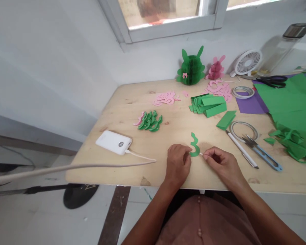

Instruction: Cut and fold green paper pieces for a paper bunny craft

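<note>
A curvy green paper cutout (196, 151) stands out on the wooden table between my hands. My left hand (179, 161) has its fingers closed at the cutout's lower left edge, pinching it. On the other side, my right hand (220, 163) pinches a thin white strip (201, 154) whose tip reaches the cutout's right edge. To the upper left lies a group of folded green cutouts (150, 121) with a pink one (139, 119) beside them. Folded green paper pieces (210, 104) are piled beyond my hands.
A white power bank (114, 142) with a cable sits at left. Right of my hands lie a pen (242, 149), a blue cutter (264, 154) and tape rolls (243, 92). Paper figures (191, 69), a fan (248, 63) and black scissors (271, 81) stand or lie behind.
</note>
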Action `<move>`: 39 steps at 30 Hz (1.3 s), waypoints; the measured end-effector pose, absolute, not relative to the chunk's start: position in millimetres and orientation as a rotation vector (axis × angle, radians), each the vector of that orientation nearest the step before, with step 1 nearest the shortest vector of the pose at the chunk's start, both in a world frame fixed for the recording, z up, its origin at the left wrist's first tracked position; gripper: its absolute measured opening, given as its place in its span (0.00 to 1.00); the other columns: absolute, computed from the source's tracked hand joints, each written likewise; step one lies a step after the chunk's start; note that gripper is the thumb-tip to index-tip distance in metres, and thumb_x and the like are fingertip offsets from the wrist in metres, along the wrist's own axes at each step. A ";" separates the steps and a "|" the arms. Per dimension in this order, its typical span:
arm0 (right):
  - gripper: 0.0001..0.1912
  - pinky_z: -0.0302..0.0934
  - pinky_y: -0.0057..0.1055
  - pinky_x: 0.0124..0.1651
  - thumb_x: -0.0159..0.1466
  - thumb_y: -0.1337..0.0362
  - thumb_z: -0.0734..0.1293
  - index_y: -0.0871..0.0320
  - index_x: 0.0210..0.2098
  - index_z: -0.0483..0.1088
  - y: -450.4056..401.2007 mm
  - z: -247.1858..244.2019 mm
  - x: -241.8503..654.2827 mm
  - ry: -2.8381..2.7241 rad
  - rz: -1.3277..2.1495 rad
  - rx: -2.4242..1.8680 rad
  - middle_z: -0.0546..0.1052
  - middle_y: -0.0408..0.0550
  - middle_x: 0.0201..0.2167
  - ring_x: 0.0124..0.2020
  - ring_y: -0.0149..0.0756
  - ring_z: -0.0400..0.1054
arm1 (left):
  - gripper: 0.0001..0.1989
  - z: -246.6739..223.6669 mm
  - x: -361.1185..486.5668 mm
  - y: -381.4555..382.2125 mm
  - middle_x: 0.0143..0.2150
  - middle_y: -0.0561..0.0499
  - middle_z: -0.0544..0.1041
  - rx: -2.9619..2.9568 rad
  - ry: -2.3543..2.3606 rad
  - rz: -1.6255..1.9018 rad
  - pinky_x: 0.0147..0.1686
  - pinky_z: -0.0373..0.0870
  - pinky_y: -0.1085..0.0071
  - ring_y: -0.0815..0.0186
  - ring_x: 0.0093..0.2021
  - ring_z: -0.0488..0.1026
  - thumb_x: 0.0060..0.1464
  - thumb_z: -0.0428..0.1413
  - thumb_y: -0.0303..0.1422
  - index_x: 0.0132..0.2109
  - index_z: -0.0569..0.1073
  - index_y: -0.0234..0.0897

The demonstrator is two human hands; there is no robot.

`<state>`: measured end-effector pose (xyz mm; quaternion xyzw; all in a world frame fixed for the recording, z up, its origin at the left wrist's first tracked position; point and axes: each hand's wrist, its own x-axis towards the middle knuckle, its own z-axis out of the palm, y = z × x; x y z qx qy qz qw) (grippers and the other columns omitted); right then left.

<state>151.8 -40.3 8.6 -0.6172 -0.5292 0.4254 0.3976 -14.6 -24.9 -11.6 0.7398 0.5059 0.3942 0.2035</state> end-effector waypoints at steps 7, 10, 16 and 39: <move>0.12 0.60 0.28 0.28 0.56 0.54 0.67 0.57 0.25 0.70 -36.6 14.6 155.6 -1.424 1.145 -1.523 0.73 0.43 0.23 0.25 0.32 0.65 | 0.10 -7.8 -17.6 -41.3 0.38 0.49 0.75 2.200 1.506 1.040 0.45 0.66 0.60 0.60 0.41 0.69 0.50 0.53 0.21 0.39 0.72 0.38; 0.11 0.60 0.28 0.29 0.57 0.55 0.66 0.57 0.26 0.71 -33.7 14.7 157.8 -1.491 1.163 -1.519 0.73 0.43 0.24 0.26 0.33 0.66 | 0.10 -9.6 -16.6 -48.2 0.38 0.47 0.74 2.282 1.527 1.073 0.44 0.68 0.60 0.60 0.42 0.69 0.53 0.51 0.21 0.39 0.72 0.37; 0.10 0.60 0.29 0.31 0.59 0.57 0.65 0.56 0.28 0.71 -26.3 10.5 161.4 -1.610 1.222 -1.509 0.74 0.44 0.27 0.29 0.33 0.66 | 0.14 -16.9 -16.8 -61.8 0.47 0.41 0.75 2.447 1.438 1.206 0.47 0.69 0.59 0.58 0.46 0.69 0.55 0.48 0.20 0.46 0.72 0.32; 0.08 0.53 0.26 0.26 0.58 0.62 0.63 0.56 0.27 0.73 1.8 17.8 152.4 -1.868 1.387 -1.540 0.71 0.41 0.21 0.24 0.29 0.60 | 0.10 -20.3 -11.5 -68.5 0.49 0.40 0.76 2.564 1.443 1.015 0.46 0.67 0.57 0.56 0.45 0.70 0.55 0.50 0.23 0.44 0.73 0.30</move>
